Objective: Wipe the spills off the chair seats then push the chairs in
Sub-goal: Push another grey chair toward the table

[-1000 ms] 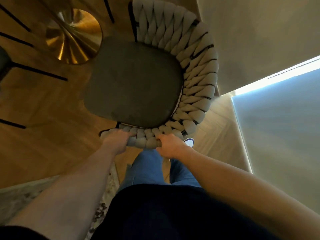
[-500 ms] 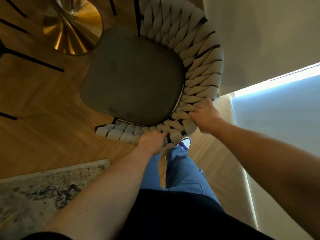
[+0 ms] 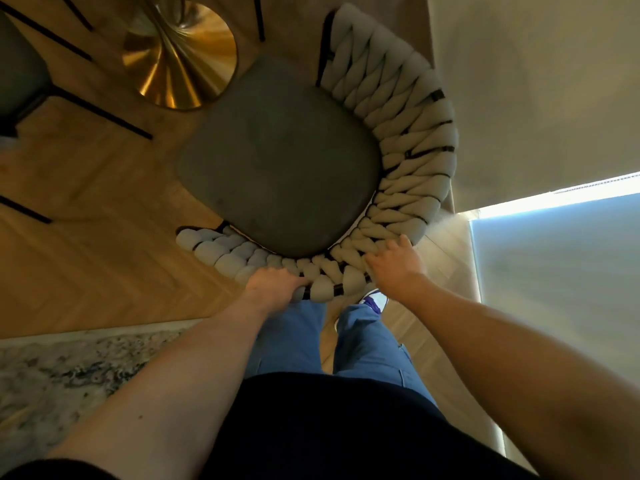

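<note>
A chair with a dark grey seat (image 3: 280, 161) and a curved backrest of thick woven cream rope (image 3: 412, 140) stands just in front of me. My left hand (image 3: 273, 284) grips the near rim of the backrest, fingers curled round the rope. My right hand (image 3: 393, 261) lies on the rim a little to the right, fingers spread and fairly straight on the weave. No spill shows on the seat, and no cloth is in view.
A gold cone-shaped table base (image 3: 180, 53) stands beyond the seat. Black legs of another chair (image 3: 104, 109) cross the wooden floor at the left. A patterned rug (image 3: 69, 372) lies at lower left. A beige wall (image 3: 536, 81) is close on the right.
My hands shifted along the backrest: the left moved right along the near rim, the right went out to the right side, then came back nearer. The seat now lies closer to the gold base.
</note>
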Demonstrator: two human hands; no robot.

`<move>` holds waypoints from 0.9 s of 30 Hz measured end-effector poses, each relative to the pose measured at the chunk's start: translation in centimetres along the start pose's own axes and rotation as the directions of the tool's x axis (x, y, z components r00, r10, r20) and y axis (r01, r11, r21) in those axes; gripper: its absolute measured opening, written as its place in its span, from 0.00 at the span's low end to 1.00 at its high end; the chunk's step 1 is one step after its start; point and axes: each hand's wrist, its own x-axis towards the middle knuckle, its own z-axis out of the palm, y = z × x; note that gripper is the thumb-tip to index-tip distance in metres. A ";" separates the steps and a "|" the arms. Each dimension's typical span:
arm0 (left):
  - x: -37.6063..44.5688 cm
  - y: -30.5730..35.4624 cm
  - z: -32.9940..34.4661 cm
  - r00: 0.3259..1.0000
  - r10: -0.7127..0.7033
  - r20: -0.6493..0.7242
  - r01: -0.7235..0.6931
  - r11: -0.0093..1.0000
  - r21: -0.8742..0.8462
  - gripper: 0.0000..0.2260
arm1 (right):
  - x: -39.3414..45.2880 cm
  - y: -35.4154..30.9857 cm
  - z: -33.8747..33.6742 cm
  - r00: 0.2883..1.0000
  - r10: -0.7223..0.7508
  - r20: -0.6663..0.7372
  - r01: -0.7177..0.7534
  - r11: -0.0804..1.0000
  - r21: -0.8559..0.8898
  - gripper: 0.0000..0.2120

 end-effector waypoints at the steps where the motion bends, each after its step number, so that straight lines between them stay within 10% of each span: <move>1: -0.5 -1.3 0.0 1.000 -0.007 -0.010 0.008 1.000 0.029 0.26 | 0.1 -1.2 -0.5 1.000 -0.003 0.007 0.003 1.000 0.025 0.18; 19: -1.4 -1.3 -0.3 0.939 -0.344 0.014 0.344 0.936 -0.080 0.18 | 1.1 0.0 -1.7 0.977 -0.195 -0.086 0.212 0.925 0.316 0.23; 27: 1.4 6.0 -2.1 0.807 -0.585 0.077 0.520 0.644 -0.561 0.17 | 1.9 7.9 -0.7 0.946 -0.247 -0.209 0.323 0.765 0.557 0.06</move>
